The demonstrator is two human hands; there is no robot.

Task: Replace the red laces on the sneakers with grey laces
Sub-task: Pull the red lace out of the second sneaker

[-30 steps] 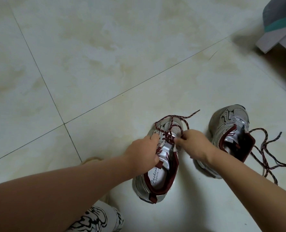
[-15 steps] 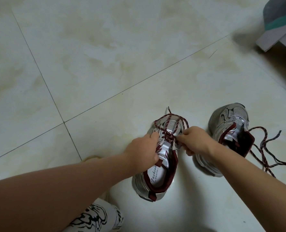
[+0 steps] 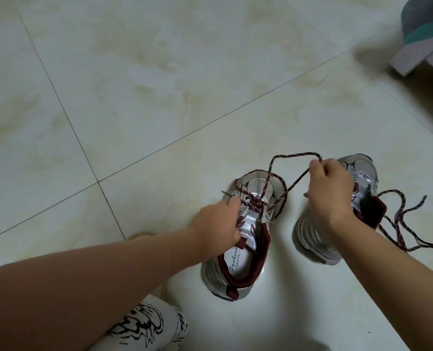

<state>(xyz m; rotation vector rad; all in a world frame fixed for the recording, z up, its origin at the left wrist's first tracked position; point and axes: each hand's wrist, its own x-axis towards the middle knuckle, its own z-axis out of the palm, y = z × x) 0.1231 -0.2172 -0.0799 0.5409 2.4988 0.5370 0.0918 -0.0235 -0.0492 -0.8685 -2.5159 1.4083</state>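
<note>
- At far left, pale tiled floor (image 3: 134, 84) with thin dark joint lines crossing it.
- At bottom left, a knee in white cloth with black drawing (image 3: 147, 325), low in the view.
- Left of centre, left hand (image 3: 216, 224) resting on the tongue side of the left sneaker (image 3: 238, 252), fingers curled and pinching the lacing near the eyelets; exact strand under the fingers not clear.
- In the centre, left sneaker standing upright on the floor, silver with dark red lining, toe pointing away, white insole with printed words visible inside.
- Over its front, red lace (image 3: 258, 201) partly loosened, crossing a few times near the toe, one loop lying around the toe cap.
- From there, one strand of the same lace rising up and to the right, off the shoe, into the right hand (image 3: 329, 191).
- Right hand raised above the floor, fingers closed, pinching this strand at the top of the fist.
- Behind and under the right hand, right sneaker (image 3: 362, 183), partly hidden by the wrist.
- At far right, second red lace (image 3: 400, 224) hanging loose from the right sneaker, ends spread on the floor.
- At top right corner, grey and teal object (image 3: 425, 26), cut by the frame.
</note>
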